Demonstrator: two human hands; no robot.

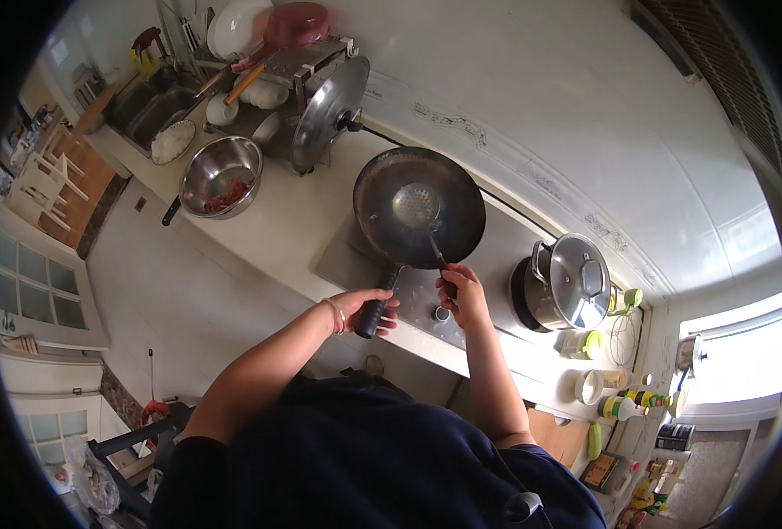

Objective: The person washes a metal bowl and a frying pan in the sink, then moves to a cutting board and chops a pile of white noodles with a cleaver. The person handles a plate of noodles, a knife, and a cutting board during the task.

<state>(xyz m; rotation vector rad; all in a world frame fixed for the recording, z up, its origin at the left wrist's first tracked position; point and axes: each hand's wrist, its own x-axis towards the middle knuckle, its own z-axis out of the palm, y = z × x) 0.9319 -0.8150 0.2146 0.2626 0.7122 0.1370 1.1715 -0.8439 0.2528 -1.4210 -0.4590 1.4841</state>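
Observation:
A dark wok (381, 231) sits over the stove, tipped a little, with bare worn metal showing inside. My left hand (364, 311) is wrapped loosely around its black handle (371, 321), thumb on top and fingertips showing on the far side. My right hand (462, 291) grips the dark handle of a metal skimmer (417, 205). The skimmer's perforated bowl lies inside the wok, near its middle; whether it touches the metal I cannot tell. Just below the wok, between my hands, a stove knob (440, 313) shows.
A lidded steel pot (573, 284) stands on the right burner. To the left are a steel bowl (222, 175) with chopped red food, a knife handle (171, 211) and a plate of white food (173, 141). A large lid (331, 112) leans against the dish rack (311, 59). Bottles (622, 406) line the right.

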